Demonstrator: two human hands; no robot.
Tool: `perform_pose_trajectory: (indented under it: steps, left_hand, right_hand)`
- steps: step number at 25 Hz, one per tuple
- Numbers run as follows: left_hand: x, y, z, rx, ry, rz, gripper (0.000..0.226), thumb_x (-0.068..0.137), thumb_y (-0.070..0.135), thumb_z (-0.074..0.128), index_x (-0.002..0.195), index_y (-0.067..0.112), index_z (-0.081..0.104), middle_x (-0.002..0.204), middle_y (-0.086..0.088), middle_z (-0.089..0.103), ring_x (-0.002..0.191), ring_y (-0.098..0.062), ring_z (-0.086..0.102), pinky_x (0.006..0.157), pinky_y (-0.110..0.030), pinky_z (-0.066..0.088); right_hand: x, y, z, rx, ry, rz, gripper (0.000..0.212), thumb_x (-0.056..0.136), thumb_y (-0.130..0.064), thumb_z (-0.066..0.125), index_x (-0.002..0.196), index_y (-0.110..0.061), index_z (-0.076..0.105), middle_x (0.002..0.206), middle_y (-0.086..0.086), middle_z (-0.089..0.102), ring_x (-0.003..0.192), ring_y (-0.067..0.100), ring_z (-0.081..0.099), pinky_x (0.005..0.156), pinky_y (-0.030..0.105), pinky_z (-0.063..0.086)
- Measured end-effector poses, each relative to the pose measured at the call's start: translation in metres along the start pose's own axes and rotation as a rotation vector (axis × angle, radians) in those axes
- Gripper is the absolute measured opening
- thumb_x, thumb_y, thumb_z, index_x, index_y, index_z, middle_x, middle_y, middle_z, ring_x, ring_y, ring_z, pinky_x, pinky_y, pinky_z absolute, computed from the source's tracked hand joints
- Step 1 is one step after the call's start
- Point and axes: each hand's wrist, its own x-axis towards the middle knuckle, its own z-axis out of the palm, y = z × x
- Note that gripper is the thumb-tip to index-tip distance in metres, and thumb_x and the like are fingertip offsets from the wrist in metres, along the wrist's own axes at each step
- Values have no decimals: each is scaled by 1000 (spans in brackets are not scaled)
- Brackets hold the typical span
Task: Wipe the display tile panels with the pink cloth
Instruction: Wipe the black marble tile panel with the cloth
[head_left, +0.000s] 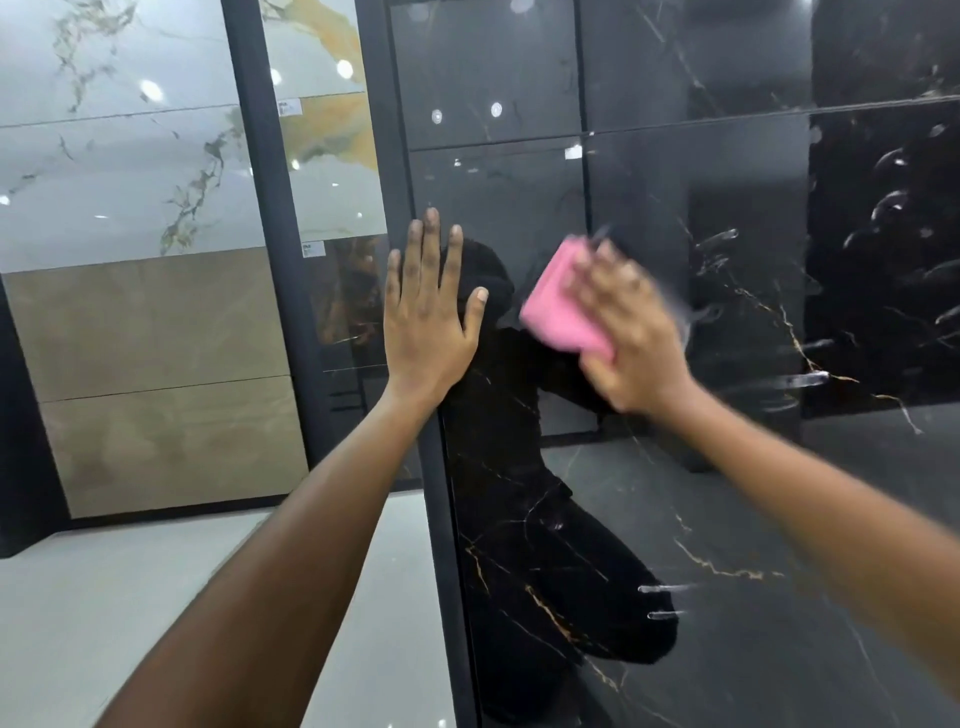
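Pink cloth (558, 306), folded into a pad, sits at frame centre, just right of middle, pressed against the glossy black marble-look tile panel (727, 312). Right hand (631, 338) covers the cloth's right and lower part; cloth sticks out from under the fingers toward upper left. Fingers curl over the cloth edge and grip it against the panel; hand is motion-blurred, so exact finger placement can't be told. Right forearm enters from the lower right edge and angles up-left to the hand.

Left hand (428, 317) lies flat, just left of the cloth but apart from it, palm on the panel's left edge where it meets the dark vertical frame post (410, 156). Fingers straight, pointing up, slightly spread, thumb out to the right; holds nothing. Left forearm rises from the bottom left of the frame, diagonal up-right.

Panel has thin gold and white veins and shows a dark reflection of the person below the hands. White smear streaks (805, 382) mark the panel at right centre and lower centre.

Upper left of frame: white marble-look tiles (114, 171) with grey-gold veining; beige stone-look tiles (156, 374) beneath them. A second dark post (270, 218) stands between those and a narrow panel with an orange-veined tile (327, 124). Light glossy floor (104, 597) at lower left.
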Motion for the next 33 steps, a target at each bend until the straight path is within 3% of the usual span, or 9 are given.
perform_pose_trajectory:
  steps: [5, 9, 11, 17, 23, 25, 29, 31, 33]
  left_hand:
    - [-3, 0, -4, -2, -14, -4, 63, 102, 40, 34, 156, 12, 18, 162, -15, 16, 150, -28, 12, 122, -43, 7]
    - [-3, 1, -4, 6, -5, 0, 61, 102, 38, 34, 156, 12, 19, 162, -14, 16, 151, -28, 12, 122, -39, 2]
    - [-3, 0, -3, 7, 0, 2, 60, 102, 36, 33, 155, 12, 19, 162, -15, 16, 151, -28, 12, 122, -39, 1]
    - [-2, 0, -7, 1, -32, 13, 61, 102, 35, 32, 156, 12, 16, 163, -14, 12, 151, -27, 8, 121, -38, -3]
    - [-5, 1, -4, 8, 16, 38, 57, 103, 32, 33, 154, 9, 24, 160, -17, 21, 149, -30, 17, 121, -39, 3]
    - [-1, -1, -7, 12, -20, 30, 57, 103, 31, 32, 155, 10, 23, 161, -17, 19, 150, -30, 15, 121, -38, 1]
    - [-33, 11, -13, -35, -96, 32, 58, 102, 28, 30, 155, 9, 18, 162, -17, 14, 150, -32, 9, 121, -38, -2]
    - [-79, 21, -10, -107, -137, 44, 59, 101, 26, 35, 155, 8, 19, 162, -19, 12, 150, -33, 7, 122, -40, 0]
    - [-129, 28, -5, -108, -168, 35, 60, 101, 25, 38, 155, 7, 19, 161, -20, 12, 150, -31, 4, 123, -39, -1]
  right_hand:
    - [-111, -59, 17, 4, -473, -719, 66, 79, -14, 63, 142, -12, 45, 153, 6, 32, 148, 20, 16, 122, 38, 8]
    - [6, 3, -9, -45, 18, -75, 57, 77, -1, 53, 133, -12, 58, 145, 12, 46, 140, 32, 33, 117, 45, 22]
    - [22, -12, -1, -9, 85, 38, 61, 73, 0, 54, 133, -11, 58, 144, 14, 48, 139, 35, 35, 117, 46, 22]
    - [-123, -99, 31, 70, -602, -888, 53, 77, -9, 66, 128, -21, 63, 146, 0, 47, 146, 20, 25, 123, 41, 3]
    - [0, -47, 21, -19, -22, -137, 56, 78, -10, 54, 134, -14, 58, 145, 11, 48, 138, 32, 37, 114, 46, 24]
    - [-49, -86, 45, -8, -119, -241, 66, 74, -12, 56, 140, -16, 51, 152, 10, 37, 142, 31, 30, 117, 47, 17]
    - [-194, -145, 47, 46, -734, -984, 71, 67, -14, 72, 133, -34, 56, 150, -6, 41, 144, 16, 26, 121, 40, -5]
    - [-186, -111, 34, 117, -755, -1015, 61, 65, -9, 76, 121, -30, 67, 139, -8, 55, 139, 14, 35, 122, 36, 4]
    - [-132, -57, 18, 5, -474, -818, 55, 77, -5, 61, 129, -21, 62, 142, 0, 52, 140, 20, 33, 122, 36, 7]
